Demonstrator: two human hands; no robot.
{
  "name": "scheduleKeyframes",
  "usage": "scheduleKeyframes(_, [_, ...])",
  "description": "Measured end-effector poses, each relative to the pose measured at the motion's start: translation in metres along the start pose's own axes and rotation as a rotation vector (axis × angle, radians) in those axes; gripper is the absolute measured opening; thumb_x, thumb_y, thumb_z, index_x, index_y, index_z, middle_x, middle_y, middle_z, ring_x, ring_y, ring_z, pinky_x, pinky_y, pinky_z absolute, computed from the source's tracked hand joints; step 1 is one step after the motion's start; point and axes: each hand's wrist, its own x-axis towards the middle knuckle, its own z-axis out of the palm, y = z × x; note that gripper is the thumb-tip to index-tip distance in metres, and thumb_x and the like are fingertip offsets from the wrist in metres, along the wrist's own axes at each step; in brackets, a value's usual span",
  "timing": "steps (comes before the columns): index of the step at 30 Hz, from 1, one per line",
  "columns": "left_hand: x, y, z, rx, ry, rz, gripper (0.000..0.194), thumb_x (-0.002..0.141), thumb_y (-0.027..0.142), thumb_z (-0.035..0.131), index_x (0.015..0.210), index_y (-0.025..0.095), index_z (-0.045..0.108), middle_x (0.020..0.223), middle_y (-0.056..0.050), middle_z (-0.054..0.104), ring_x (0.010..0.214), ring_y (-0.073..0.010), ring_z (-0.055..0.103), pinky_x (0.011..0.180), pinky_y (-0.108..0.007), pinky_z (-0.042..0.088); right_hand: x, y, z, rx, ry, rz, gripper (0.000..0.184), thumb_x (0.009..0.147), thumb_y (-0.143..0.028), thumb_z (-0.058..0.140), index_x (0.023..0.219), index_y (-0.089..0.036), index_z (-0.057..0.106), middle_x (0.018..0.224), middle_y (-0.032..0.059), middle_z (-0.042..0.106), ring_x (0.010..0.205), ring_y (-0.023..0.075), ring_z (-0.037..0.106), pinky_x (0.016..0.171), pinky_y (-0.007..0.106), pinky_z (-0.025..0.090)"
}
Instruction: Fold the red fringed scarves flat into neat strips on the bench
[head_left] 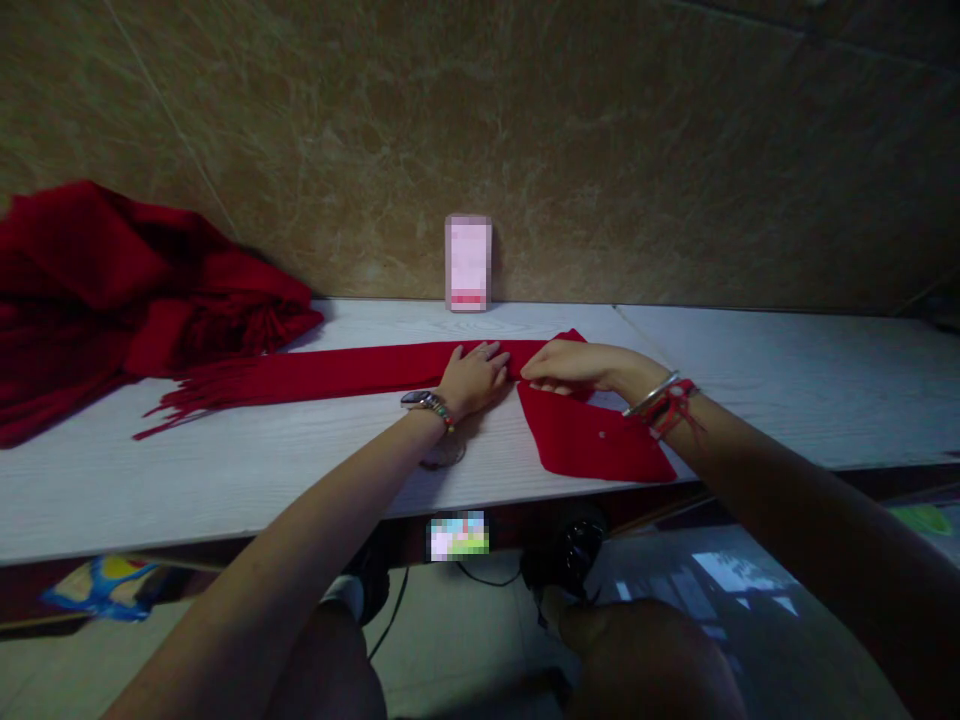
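Observation:
A red fringed scarf lies folded into a long strip on the white wood-grain bench. My left hand rests flat on it, fingers spread, near the strip's right part. Just to the right, my right hand has its fingers curled and pinched on the red cloth. Below that hand, a broad section of the same red cloth hangs folded at an angle toward the front edge. The fingertips of my right hand are partly hidden, and its wrist covers some of the cloth.
A heap of red fringed cloth sits at the left against the marbled wall. A phone leans on that wall behind the scarf. Below the white bench are a second screen, a blue packet and a cable.

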Motion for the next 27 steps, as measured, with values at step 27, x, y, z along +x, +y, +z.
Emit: scheduleKeyframes(27, [-0.071, -0.011, -0.007, -0.155, 0.230, -0.046, 0.035, 0.089, 0.020, 0.038, 0.118, 0.014, 0.056, 0.121, -0.013, 0.056, 0.113, -0.0230, 0.049, 0.094, -0.038, 0.041, -0.067, 0.010, 0.004, -0.731, 0.717, 0.119, 0.026, 0.078, -0.020, 0.051, 0.097, -0.014, 0.068, 0.093, 0.0156, 0.069, 0.085, 0.0274, 0.064, 0.063, 0.033, 0.044])
